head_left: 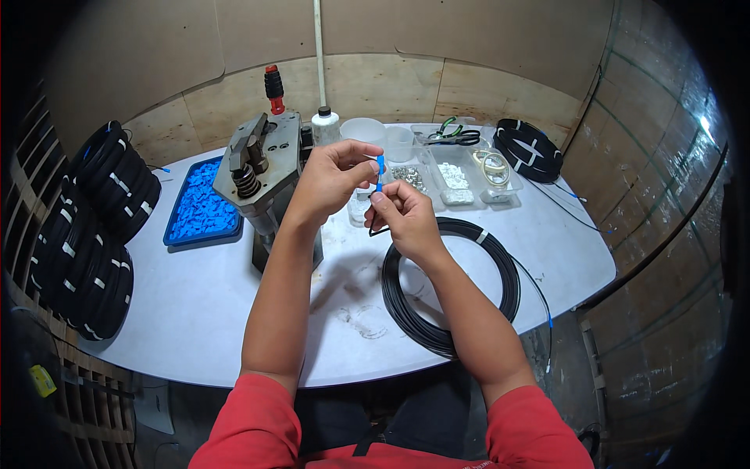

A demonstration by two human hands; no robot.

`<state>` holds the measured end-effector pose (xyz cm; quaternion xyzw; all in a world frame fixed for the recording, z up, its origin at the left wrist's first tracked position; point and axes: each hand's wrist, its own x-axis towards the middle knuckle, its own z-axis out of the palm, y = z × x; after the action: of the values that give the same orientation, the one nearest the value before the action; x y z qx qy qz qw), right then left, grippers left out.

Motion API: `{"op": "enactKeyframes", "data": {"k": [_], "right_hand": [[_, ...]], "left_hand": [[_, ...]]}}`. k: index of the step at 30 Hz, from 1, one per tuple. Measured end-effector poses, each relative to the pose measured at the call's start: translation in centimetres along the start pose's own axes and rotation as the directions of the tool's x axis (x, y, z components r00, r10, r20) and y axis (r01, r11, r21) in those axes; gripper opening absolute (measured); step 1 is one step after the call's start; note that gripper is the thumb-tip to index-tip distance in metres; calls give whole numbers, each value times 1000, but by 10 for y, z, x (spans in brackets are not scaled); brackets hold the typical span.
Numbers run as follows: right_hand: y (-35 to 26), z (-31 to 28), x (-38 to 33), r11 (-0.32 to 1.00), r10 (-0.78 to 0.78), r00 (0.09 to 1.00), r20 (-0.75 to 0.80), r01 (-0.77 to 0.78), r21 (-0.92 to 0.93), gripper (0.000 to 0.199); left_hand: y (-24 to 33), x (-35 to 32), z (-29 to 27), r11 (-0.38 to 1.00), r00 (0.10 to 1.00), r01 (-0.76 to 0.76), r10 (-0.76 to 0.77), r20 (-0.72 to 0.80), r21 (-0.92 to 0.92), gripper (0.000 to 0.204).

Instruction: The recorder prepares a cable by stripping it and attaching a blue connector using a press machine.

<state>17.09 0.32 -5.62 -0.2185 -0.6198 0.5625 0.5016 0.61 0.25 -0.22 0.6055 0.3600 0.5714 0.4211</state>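
One blue piece (pixel 380 163) is pinched in the left hand (pixel 332 181) at the upper centre of the frame. Just below it, a second blue piece (pixel 379 187) and a black cable (pixel 378 232) are gripped by the right hand (pixel 408 222). A black coil (pixel 392 301) is laid on the counter (pixel 187 313), right of centre. At left, blue parts (pixel 205 203) are held in a tray (pixel 205 242) beside a metal press (pixel 287 148).

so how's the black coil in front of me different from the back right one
The front coil is crossed by the right arm; the back coil isn't. The front coil looks wider than the back coil. The front coil shows one white tie, the back coil several. Both are black.
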Motion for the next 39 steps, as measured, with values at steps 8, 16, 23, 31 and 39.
{"op": "enactKeyframes", "data": {"k": [8, 16, 23, 31, 39], "right_hand": [[-2, 1, -1, 1000, -5, 1000, 8, 5, -12, 13], [1, 2, -3, 999, -20, 1000, 11, 21, -41, 13], [-1, 4, -2, 998, -57, 998, -19, 56, -33, 12], [-4, 2, -3, 998, -59, 996, -73, 57, -29, 12], [-3, 1, -2, 996, -81, 992, -93, 77, -50, 14]], "left_hand": [[4, -1, 4, 1000, 998, -21, 22, -53, 22, 23], [4, 0, 5, 987, 990, -48, 26, -140, -153, 19], [-3, 2, 5, 957, 959, -280, 277, -54, -72, 15], [-6, 2, 9, 957, 958, -283, 285, -24, 68, 15], [-9, 4, 8, 930, 944, -326, 331, -2, 167, 17]]}}
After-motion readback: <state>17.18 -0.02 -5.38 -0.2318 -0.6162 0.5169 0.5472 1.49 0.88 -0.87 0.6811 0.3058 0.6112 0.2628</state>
